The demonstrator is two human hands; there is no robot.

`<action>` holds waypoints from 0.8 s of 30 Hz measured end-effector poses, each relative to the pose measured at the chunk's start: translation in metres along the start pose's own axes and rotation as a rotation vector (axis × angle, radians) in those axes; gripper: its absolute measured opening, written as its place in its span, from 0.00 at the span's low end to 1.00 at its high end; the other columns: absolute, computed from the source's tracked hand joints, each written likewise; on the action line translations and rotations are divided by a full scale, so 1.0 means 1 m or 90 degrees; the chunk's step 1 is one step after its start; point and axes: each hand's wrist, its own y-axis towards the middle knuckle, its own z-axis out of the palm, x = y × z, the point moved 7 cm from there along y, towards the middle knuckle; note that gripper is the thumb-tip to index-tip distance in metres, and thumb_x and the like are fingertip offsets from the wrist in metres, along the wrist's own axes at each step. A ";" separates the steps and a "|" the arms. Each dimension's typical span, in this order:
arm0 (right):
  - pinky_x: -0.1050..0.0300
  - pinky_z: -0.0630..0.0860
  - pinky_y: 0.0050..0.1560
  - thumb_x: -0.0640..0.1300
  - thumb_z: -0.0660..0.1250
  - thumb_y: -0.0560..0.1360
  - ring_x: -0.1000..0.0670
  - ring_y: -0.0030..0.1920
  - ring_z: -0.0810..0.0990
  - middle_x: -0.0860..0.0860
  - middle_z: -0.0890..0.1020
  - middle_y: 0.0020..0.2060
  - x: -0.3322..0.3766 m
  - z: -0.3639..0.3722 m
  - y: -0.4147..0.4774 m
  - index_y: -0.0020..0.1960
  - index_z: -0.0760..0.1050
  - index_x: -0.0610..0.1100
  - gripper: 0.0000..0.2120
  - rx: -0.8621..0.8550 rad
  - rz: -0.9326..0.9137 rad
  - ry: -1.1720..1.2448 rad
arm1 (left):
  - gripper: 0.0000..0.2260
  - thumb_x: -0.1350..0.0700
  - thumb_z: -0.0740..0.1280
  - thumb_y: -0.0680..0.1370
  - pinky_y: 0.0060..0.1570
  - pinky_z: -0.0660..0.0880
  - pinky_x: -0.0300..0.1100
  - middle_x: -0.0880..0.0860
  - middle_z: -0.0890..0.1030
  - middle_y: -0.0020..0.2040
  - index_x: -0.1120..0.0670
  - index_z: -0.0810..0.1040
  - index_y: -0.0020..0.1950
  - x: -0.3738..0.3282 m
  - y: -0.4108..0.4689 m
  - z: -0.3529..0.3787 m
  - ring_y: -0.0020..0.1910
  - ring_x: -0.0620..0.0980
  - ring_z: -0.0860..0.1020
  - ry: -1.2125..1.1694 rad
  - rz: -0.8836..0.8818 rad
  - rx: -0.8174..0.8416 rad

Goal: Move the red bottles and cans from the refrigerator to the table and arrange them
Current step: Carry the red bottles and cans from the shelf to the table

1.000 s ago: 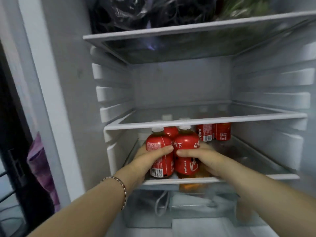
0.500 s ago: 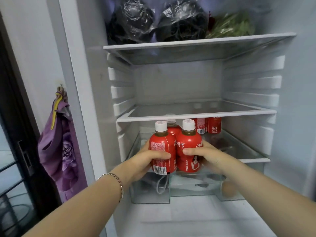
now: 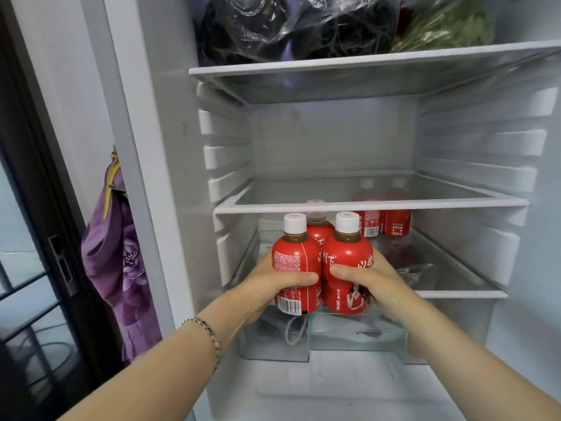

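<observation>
The held pair has come forward over the shelf [image 3: 455, 294] edge. Left hand [image 3: 267, 287] grips the left bottle [image 3: 293, 262], right hand [image 3: 375, 279] the right bottle [image 3: 349, 259], upright and touching; third bottle [image 3: 318, 230] just behind, back bottles [image 3: 394, 223] deep on that shelf.

bottle pair [image 3: 296, 259] front | third bottle [image 3: 318, 232] behind | rear bottles [image 3: 396, 223], perhaps two, right

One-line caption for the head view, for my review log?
Left hand grips the left red bottle, right hand the right red bottle, before the refrigerator shelf; other red bottles stand behind.
</observation>
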 end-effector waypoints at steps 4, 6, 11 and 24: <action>0.54 0.78 0.48 0.44 0.81 0.54 0.50 0.51 0.81 0.50 0.82 0.51 0.004 0.012 -0.027 0.58 0.71 0.53 0.35 -0.020 -0.003 0.001 | 0.37 0.52 0.78 0.54 0.58 0.75 0.55 0.54 0.83 0.54 0.52 0.74 0.62 0.004 -0.022 0.002 0.54 0.55 0.81 -0.022 -0.003 -0.017; 0.57 0.77 0.45 0.40 0.77 0.59 0.51 0.48 0.81 0.51 0.82 0.48 0.006 0.017 -0.040 0.55 0.72 0.53 0.27 -0.046 -0.015 0.013 | 0.37 0.52 0.78 0.52 0.58 0.75 0.57 0.55 0.83 0.53 0.53 0.75 0.61 0.007 -0.033 0.003 0.53 0.56 0.81 -0.033 -0.005 -0.033; 0.54 0.77 0.46 0.40 0.74 0.65 0.50 0.48 0.80 0.52 0.81 0.48 0.010 0.022 -0.054 0.50 0.71 0.56 0.19 -0.097 0.006 0.030 | 0.36 0.50 0.78 0.52 0.55 0.77 0.56 0.55 0.84 0.52 0.52 0.76 0.60 -0.003 -0.045 0.004 0.52 0.56 0.82 -0.036 -0.009 -0.037; 0.51 0.78 0.45 0.47 0.75 0.55 0.46 0.48 0.82 0.48 0.83 0.48 0.011 0.015 -0.047 0.59 0.73 0.48 0.32 -0.043 0.082 0.003 | 0.39 0.56 0.78 0.54 0.54 0.77 0.53 0.53 0.82 0.54 0.46 0.70 0.64 -0.013 -0.041 0.007 0.53 0.54 0.81 -0.002 -0.064 0.089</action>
